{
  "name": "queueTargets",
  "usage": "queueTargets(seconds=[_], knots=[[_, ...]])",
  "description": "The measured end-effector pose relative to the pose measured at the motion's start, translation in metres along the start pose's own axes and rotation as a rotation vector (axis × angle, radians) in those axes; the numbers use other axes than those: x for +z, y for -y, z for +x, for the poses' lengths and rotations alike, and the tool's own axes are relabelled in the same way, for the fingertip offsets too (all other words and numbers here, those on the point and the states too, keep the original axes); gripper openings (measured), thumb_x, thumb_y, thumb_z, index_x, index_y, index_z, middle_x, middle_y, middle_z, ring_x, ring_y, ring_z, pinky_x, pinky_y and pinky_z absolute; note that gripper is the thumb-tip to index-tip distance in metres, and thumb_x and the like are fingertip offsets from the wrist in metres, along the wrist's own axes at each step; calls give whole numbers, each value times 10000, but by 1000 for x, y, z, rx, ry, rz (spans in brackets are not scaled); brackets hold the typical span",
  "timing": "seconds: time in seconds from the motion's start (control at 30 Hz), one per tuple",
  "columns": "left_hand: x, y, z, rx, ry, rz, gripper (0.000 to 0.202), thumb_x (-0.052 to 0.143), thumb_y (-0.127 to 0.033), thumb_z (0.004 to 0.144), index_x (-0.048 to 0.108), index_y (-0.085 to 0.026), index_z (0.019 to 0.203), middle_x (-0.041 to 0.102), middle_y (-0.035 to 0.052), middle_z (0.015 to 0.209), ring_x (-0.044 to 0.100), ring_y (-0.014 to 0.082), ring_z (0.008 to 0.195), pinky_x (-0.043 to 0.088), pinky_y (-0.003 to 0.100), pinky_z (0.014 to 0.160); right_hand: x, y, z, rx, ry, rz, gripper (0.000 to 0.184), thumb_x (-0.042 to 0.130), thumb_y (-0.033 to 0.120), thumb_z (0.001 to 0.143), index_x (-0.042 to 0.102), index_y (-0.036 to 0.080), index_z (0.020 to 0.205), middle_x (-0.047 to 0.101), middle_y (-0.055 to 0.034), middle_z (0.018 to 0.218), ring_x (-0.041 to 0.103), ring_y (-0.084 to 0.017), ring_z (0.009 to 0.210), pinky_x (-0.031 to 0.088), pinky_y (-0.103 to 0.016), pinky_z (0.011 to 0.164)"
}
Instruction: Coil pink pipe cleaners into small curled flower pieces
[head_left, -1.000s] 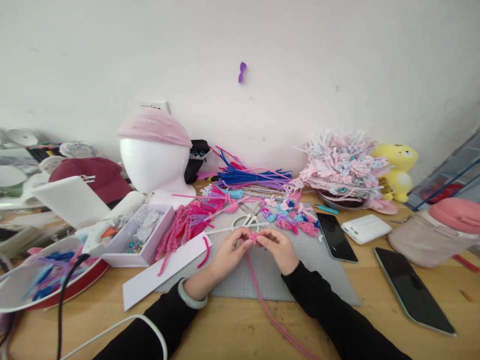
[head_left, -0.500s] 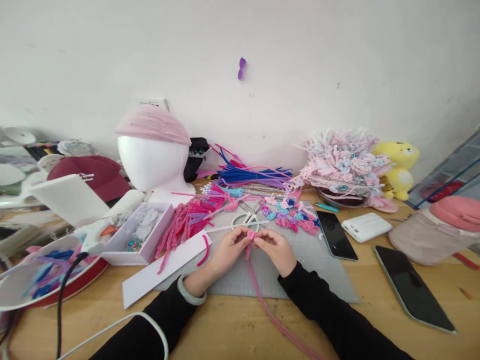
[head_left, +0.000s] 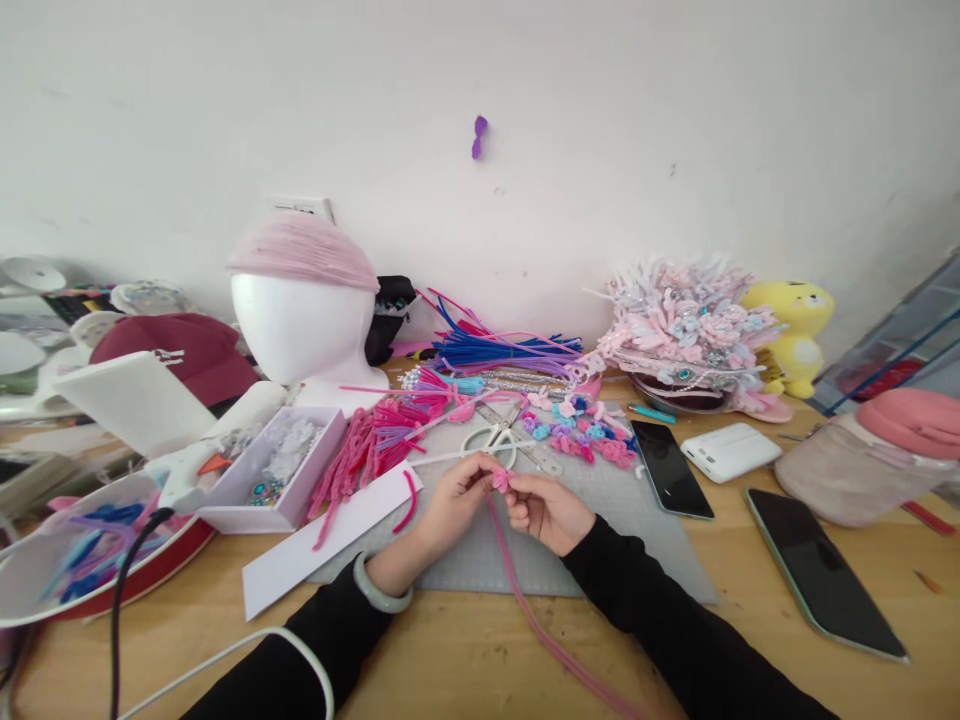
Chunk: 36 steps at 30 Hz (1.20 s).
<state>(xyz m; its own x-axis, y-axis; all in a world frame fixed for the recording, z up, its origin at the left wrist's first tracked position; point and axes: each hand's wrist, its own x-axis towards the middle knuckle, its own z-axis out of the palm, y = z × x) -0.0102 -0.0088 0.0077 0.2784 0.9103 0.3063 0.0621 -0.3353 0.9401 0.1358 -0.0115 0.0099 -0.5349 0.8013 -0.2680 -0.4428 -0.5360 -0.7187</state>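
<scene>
The small pink fuzzy piece [head_left: 501,481] sits just on the near side of the scissors [head_left: 501,432], between the 2 hands and above the grey mat [head_left: 607,535]. The left hand [head_left: 456,503] pinches its left side between thumb and forefinger; the right hand [head_left: 553,512] pinches its right side, the other fingers curled in. Good handling probably means a steady left grip as an anchor and small, light turns from the right, since a hard squeeze could flatten the fuzz. The pink strand [head_left: 518,597] runs from the hands away from the scissors; whether it joins the piece cannot be told, so leaving it slack seems wise to avoid tugging.
</scene>
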Motion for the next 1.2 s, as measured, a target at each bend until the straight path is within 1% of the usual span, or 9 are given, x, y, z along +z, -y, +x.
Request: queueTargets(seconds=[0.07,0.17,0.33,0.43,0.6,0.77,1.0,1.1,1.2], knots=[[1,-2,0,4,5,-19,85,458,-181,757,520,-165,702,511,6,720,491,129,707,387,248,683,0,0,0,8,9,19,76,592,168,656,590,98,628,497,21,533,397,-21,416,269,-164,394],[2,-4,0,-11,0,-40,86,464,-202,758,518,-163,704,503,8,720,488,132,702,387,250,671,2,1,0,-35,-25,8,34,602,133,619,588,101,621,478,30,509,374,-20,405,237,-169,385],[6,-7,0,-95,-42,-60,100,472,-234,754,515,-158,705,494,0,691,466,128,674,370,243,644,6,-1,1,-176,-173,-89,56,620,147,562,573,118,576,478,38,464,353,-27,379,210,-185,387],[10,-9,0,-146,-73,-115,98,490,-237,739,502,-156,686,480,-17,652,442,116,636,351,230,617,6,-4,2,-285,-250,-205,76,619,173,563,554,134,553,464,51,444,338,-34,374,203,-193,394],[16,-9,-1,-235,-108,-274,117,528,-246,703,482,-152,652,446,-38,598,387,93,568,310,210,554,6,-4,0,-453,-310,-499,99,577,205,621,530,159,548,385,70,412,314,-57,398,221,-204,408],[21,-5,-2,-306,-115,-506,130,557,-232,670,466,-148,633,401,-51,556,338,72,522,274,195,511,6,0,-4,-615,-299,-805,109,531,204,671,525,172,566,453,32,526,399,-95,499,310,-219,475],[24,-4,-2,-390,-112,-627,153,603,-235,618,482,-142,629,413,-45,555,346,64,511,272,192,498,1,5,-9,-843,-247,-1199,156,461,152,709,553,188,589,441,7,568,403,-111,522,319,-233,502],[25,-3,-2,-421,-110,-648,168,611,-247,617,482,-142,633,415,-43,560,356,62,511,277,190,500,0,6,-9,-868,-205,-1253,165,449,141,712,570,194,612,455,-2,596,414,-115,540,328,-238,517],[24,-2,-2,-418,-99,-622,181,607,-264,636,470,-145,638,428,-40,564,370,63,513,274,189,493,-2,5,-7,-796,-256,-1174,134,490,161,696,580,190,601,477,4,573,427,-114,539,333,-241,522]])
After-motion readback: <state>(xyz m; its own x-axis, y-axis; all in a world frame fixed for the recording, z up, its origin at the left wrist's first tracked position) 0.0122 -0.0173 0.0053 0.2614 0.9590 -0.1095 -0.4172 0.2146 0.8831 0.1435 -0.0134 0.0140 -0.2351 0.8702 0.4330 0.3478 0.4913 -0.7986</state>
